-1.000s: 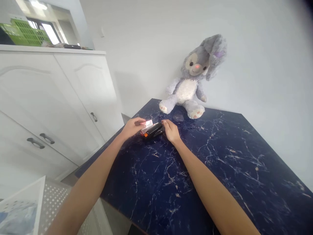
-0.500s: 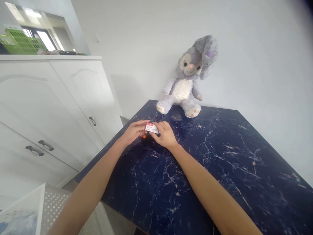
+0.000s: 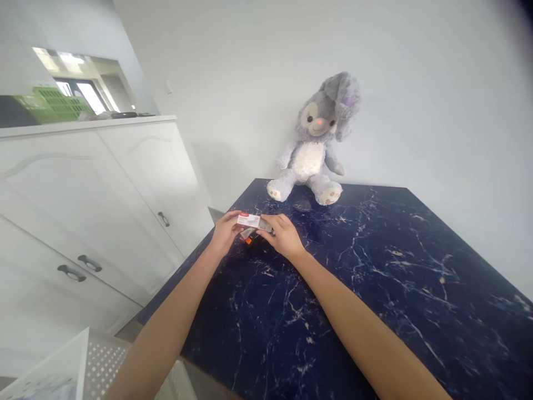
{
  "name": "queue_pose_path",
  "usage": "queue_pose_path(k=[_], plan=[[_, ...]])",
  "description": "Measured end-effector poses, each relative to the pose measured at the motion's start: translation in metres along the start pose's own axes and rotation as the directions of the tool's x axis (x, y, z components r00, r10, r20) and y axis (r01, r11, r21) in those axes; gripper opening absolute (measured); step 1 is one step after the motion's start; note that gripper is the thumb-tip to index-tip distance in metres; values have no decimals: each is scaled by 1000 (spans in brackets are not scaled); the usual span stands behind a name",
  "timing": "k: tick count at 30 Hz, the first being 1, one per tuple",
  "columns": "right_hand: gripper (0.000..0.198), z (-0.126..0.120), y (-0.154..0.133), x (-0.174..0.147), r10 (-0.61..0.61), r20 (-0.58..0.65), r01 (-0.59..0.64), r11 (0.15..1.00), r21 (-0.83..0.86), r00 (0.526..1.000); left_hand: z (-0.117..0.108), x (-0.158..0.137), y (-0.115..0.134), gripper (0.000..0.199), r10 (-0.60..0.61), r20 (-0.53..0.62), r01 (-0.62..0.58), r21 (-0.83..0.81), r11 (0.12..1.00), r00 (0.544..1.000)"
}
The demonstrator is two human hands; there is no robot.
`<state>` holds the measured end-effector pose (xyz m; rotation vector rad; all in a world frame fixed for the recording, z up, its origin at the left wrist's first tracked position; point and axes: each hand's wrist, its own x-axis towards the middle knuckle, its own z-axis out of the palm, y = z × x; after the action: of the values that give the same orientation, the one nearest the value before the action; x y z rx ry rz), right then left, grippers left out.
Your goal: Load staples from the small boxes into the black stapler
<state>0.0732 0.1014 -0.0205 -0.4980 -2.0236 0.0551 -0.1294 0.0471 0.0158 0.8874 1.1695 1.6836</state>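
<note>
A small red-and-white box (image 3: 249,220) is held just above the tabletop. My left hand (image 3: 225,233) is closed on its left end, thumb below and fingers above. From the box's right end sticks out a silver-grey piece (image 3: 265,224) that looks like a block of staples. Closed around that piece is my right hand (image 3: 285,236), thumb underneath. Directly below lies a black and orange object (image 3: 249,240), partly covered by the box and my right hand, so its kind cannot be made out.
A grey plush rabbit (image 3: 310,150) sits at the back of the dark blue marbled table (image 3: 353,278), against the wall. White cabinets (image 3: 125,183) stand to the left, with a green basket (image 3: 58,104) on top. A white perforated bin (image 3: 97,364) is at lower left.
The box has shifted left with my left hand, and more of the silver-grey piece now shows at its right end. The camera view has tilted slightly upward.
</note>
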Motion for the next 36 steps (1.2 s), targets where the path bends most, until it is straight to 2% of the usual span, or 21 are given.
queue_pose_path(k=[4, 7, 10, 13, 17, 20, 24, 30, 33, 36], plan=[[33, -2, -2, 1, 5, 7, -5, 1000, 2, 1000, -7, 4, 2, 27, 20, -36, -22, -51, 998, 999], [28, -2, -2, 1, 5, 4, -5, 1000, -19, 1000, -5, 2, 3, 33, 2, 27, 0, -82, 997, 1000], [26, -3, -2, 1, 27, -22, -27, 999, -42, 999, 2, -4, 3, 47, 37, 89, -38, 9, 999, 995], [21, -3, -3, 1, 31, -48, -34, 998, -58, 998, 9, -9, 0, 56, 125, 81, -134, 122, 983, 989], [17, -3, -4, 1, 8, -38, -10, 998, -60, 999, 12, -11, -3, 51, 183, 66, -192, 173, 966, 981], [14, -3, -5, 2, 24, -36, -25, 999, -35, 999, 12, -10, -5, 44, 179, 58, -186, 147, 971, 982], [9, -5, -7, 2, 22, -46, -22, 1000, 6, 999, 11, -7, -9, 38, 142, -9, -141, 23, 990, 990], [9, -6, -2, 2, 163, -219, -156, 987, 47, 962, 5, -1, -14, 47, 68, -143, -86, -124, 989, 987], [8, -5, 1, 1, 208, -244, -199, 978, 62, 947, 6, -2, -14, 43, 72, -129, -88, -120, 989, 989], [7, -4, -1, 0, 182, -202, -170, 983, 74, 962, 11, -7, -12, 40, 88, -84, -93, -53, 994, 993]])
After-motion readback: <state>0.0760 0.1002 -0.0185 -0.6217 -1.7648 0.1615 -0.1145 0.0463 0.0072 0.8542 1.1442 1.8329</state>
